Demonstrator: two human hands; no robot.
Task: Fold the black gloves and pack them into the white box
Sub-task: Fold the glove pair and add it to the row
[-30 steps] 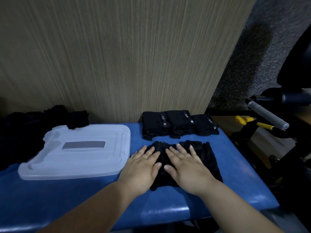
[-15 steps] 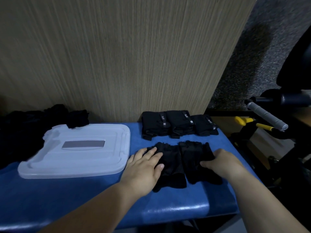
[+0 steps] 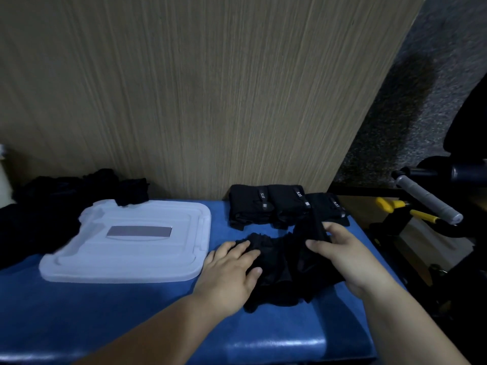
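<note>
Black, soft and light, the gloves (image 3: 279, 259) lay on the table (image 3: 118, 312) beside the white lid (image 3: 131, 259), your left hand (image 3: 232, 272) pressing flat on them, your right hand (image 3: 342, 256) pinching a raised edge, likely the best hold, since such limp cloth would slump.

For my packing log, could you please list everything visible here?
folded gloves: three, black, row at table's back edge
glove being folded: one bundle, black, table's front right
unfolded gloves: pile, uncountable, black, far left
white lid: one, translucent white, flat on table's left
table: one, blue, padded
wooden panel: one, brown, behind table
grey grip: one, grey, right of table
yellow handles: two, yellow, beside grey grip
left hand: one, flat on the glove being folded
right hand: one, pinching its raised edge
</note>
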